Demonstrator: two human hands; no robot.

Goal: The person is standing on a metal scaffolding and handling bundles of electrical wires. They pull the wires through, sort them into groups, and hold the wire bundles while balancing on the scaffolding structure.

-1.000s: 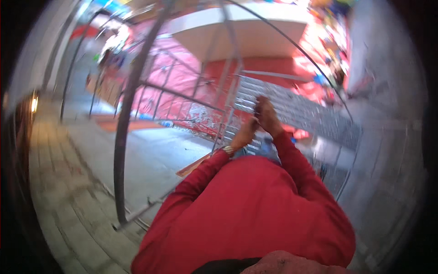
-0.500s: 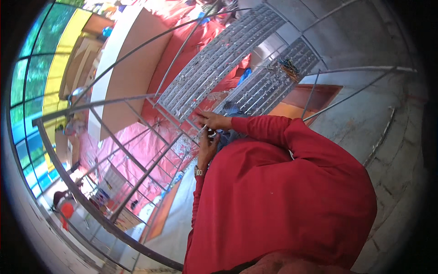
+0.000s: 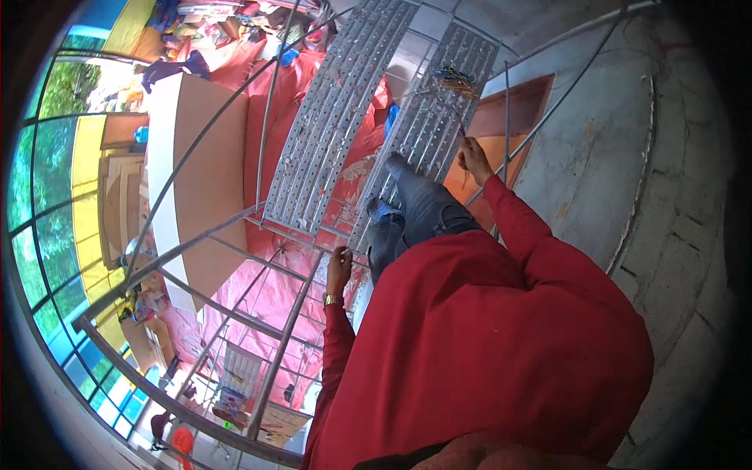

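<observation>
My right hand [image 3: 475,160] is stretched out to the right, its fingers closed round a thin dark strip [image 3: 462,131] that sticks out above and below the fist; its exact kind is too small to make out. On the left, my left hand [image 3: 339,270] is curled beside the scaffold's metal bars, with a small whitish thing [image 3: 345,252] at the fingertips. Beyond the right hand, a loose bundle of coloured wires [image 3: 456,81] lies on the perforated metal plank [image 3: 415,129]. My feet and jeans show on this plank between the hands.
A second perforated plank [image 3: 337,110] runs alongside, with a gap between the two. Scaffold tubes [image 3: 262,368] cross at left and below. A large pale box-like panel [image 3: 207,172] stands over red sheeting [image 3: 286,117]. A grey wall [image 3: 595,157] rises at right, beside an orange-brown doorway [image 3: 501,129].
My hands, together in front of me before, have parted. The right one has moved out to the right with the thin strip; the left is lower, near the bars. The view has shifted.
</observation>
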